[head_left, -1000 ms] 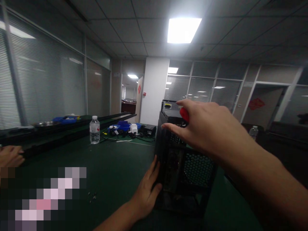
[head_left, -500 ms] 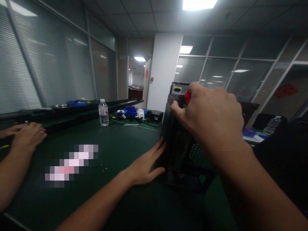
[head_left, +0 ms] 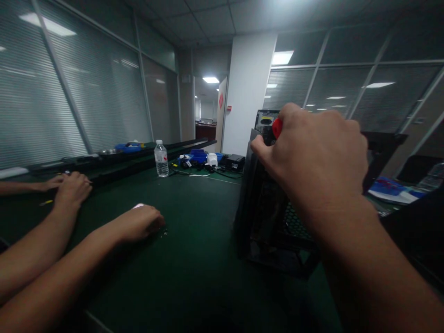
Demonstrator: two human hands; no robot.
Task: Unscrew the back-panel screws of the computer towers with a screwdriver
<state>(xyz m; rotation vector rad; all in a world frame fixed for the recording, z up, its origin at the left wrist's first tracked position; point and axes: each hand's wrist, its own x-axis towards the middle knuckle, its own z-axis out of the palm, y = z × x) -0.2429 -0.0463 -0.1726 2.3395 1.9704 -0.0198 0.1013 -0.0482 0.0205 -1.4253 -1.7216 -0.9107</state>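
Note:
A black computer case (head_left: 256,208) stands upright on the green table, right of centre. My right hand (head_left: 312,152) is closed on a red object (head_left: 276,128) at the top of the case, with the thumb by the panel edge. My left hand (head_left: 140,223) is low over the table, left of the case and apart from it. Its fingers are curled and their tips hidden, so what they hold cannot be made out. Small metal bits (head_left: 164,232) lie beside its fingertips. A pale flat object (head_left: 138,205) shows just behind that hand.
Another person's hands (head_left: 71,187) work at the far left edge of the table. A water bottle (head_left: 161,159) stands behind. Blue trays (head_left: 198,156), cables and a black box (head_left: 235,162) lie at the back. Blue and white papers (head_left: 395,189) are at the right.
My left hand has left the side of the case, moved left and curled its fingers. My right hand keeps its hold on the red object. The view has shifted left.

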